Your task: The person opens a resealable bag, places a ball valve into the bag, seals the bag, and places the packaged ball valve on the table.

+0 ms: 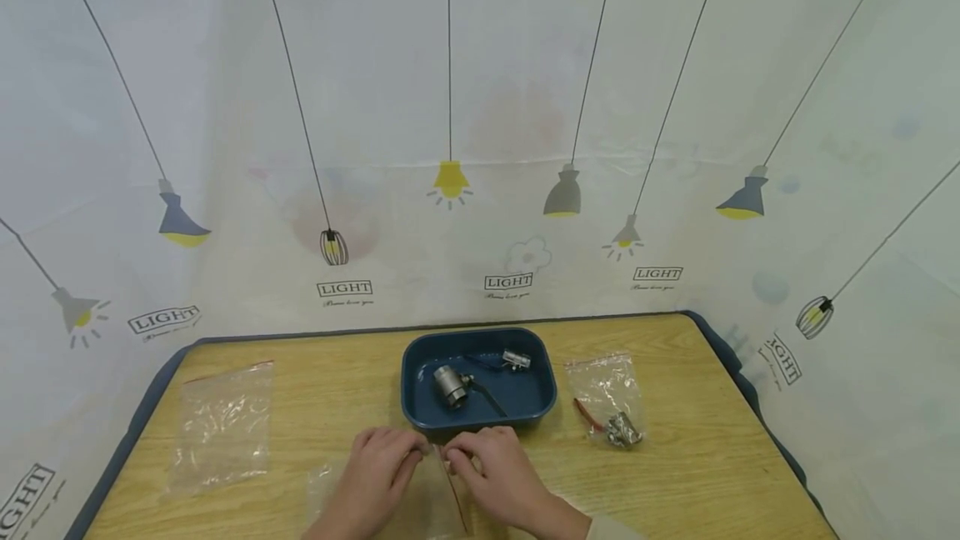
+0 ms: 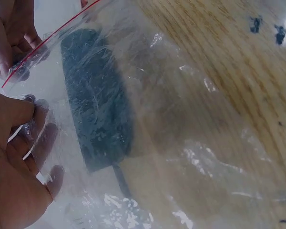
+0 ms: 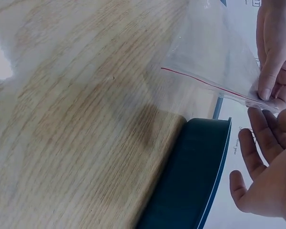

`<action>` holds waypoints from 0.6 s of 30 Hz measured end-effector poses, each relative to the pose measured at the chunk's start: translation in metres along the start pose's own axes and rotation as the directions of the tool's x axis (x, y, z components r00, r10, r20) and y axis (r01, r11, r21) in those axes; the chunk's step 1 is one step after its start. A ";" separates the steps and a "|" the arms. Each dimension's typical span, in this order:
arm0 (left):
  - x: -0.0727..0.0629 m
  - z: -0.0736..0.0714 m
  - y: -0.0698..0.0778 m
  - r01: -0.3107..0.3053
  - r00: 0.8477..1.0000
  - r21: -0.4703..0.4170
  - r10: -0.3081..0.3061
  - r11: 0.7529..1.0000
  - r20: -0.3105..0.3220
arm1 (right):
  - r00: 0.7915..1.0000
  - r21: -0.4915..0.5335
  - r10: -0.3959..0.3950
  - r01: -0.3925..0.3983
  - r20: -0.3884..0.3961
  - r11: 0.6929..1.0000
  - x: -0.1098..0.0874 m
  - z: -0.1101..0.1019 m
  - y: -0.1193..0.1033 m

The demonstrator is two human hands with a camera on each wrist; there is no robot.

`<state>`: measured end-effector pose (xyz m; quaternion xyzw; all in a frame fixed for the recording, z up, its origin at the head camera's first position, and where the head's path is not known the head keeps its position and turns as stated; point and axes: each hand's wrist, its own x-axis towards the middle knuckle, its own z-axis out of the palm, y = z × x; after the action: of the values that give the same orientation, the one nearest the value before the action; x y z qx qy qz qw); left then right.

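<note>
We've got a blue rectangular tray (image 1: 414, 377) just beyond the hands, closing off the far side, a big silvery metal valve (image 1: 450, 386) and a smaller silvery valve (image 1: 516, 359) inside! A flat clear plastic bag (image 1: 223, 423) lies left on the pale wooden counter (image 1: 720, 407), a clear bag with a red-handled metal valve (image 1: 603, 386) right! We see the red-edged clear zip bag (image 1: 429, 498) front and centre, red edge slanting toward the wearer, body spreading left, long axis hard to tell! Left hand (image 1: 378, 469) and right hand (image 1: 495, 469) share the grip, pinching its far corner
</note>
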<state>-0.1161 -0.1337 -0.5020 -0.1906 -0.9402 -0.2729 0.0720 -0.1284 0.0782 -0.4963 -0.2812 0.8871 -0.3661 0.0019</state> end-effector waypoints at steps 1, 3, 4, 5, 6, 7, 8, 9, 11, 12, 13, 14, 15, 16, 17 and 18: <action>0.000 0.000 0.000 0.003 1.000 -0.003 -0.003 1.000 0.003 | 1.000 0.000 -0.002 0.002 -0.003 1.000 0.000 0.000 0.000; 0.001 0.001 0.001 0.002 1.000 0.001 -0.002 1.000 -0.001 | 1.000 -0.001 -0.007 0.007 -0.009 1.000 0.001 0.000 0.001; 0.001 0.001 0.001 0.004 1.000 0.002 -0.004 1.000 -0.003 | 1.000 -0.002 -0.012 0.012 -0.013 1.000 0.001 0.000 0.001; 0.001 0.001 0.001 0.005 1.000 0.005 -0.005 1.000 -0.003 | 1.000 -0.003 -0.017 0.017 -0.017 1.000 0.001 0.000 0.002; 0.001 0.001 0.001 0.007 1.000 0.008 -0.007 1.000 -0.004 | 1.000 -0.005 -0.022 0.022 -0.020 1.000 0.001 0.001 0.002; 0.001 0.002 0.001 0.010 1.000 0.009 -0.010 1.000 -0.005 | 0.999 -0.007 -0.026 0.026 -0.024 1.000 0.001 0.001 0.002; 0.002 0.002 0.002 0.012 1.000 0.010 -0.012 1.000 -0.005 | 0.999 -0.008 -0.029 0.028 -0.026 1.000 0.001 0.001 0.002; 0.002 0.002 0.002 0.013 1.000 0.012 -0.013 1.000 -0.007 | 0.999 -0.008 -0.030 0.029 -0.028 1.000 0.001 0.002 0.002; 0.002 0.003 0.002 0.013 1.000 0.017 -0.013 1.000 -0.015 | 0.999 -0.009 -0.026 0.026 -0.032 1.000 0.001 0.002 0.003; 0.002 0.003 0.002 0.012 1.000 0.019 -0.012 1.000 -0.023 | 0.999 -0.010 -0.024 0.023 -0.034 1.000 0.001 0.002 0.003; 0.002 0.004 0.002 0.008 0.999 0.024 -0.007 1.000 -0.033 | 0.999 -0.009 -0.020 0.020 -0.034 1.000 0.002 0.002 0.003; 0.002 0.004 0.002 0.009 0.999 0.027 -0.008 1.000 -0.039 | 0.999 -0.009 -0.016 0.016 -0.033 1.000 0.002 0.002 0.003; 0.002 0.005 0.002 0.008 0.999 0.031 -0.007 0.999 -0.045 | 0.999 -0.008 -0.012 0.012 -0.032 1.000 0.002 0.001 0.003; 0.002 0.005 0.002 0.012 0.999 0.034 -0.010 0.999 -0.047 | 0.999 -0.006 -0.008 0.008 -0.031 1.000 0.002 0.001 0.003; 0.002 0.005 0.002 0.017 0.999 0.032 -0.015 0.999 -0.047 | 1.000 -0.004 -0.005 0.005 -0.028 1.000 0.002 0.001 0.003; 0.003 0.006 0.002 0.020 0.999 0.032 -0.019 0.999 -0.046 | 1.000 -0.002 -0.002 0.002 -0.026 1.000 0.002 0.001 0.003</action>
<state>-0.1177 -0.1279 -0.5053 -0.1739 -0.9445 -0.2626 0.0939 -0.1312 0.0783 -0.4979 -0.2775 0.8871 -0.3687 -0.0102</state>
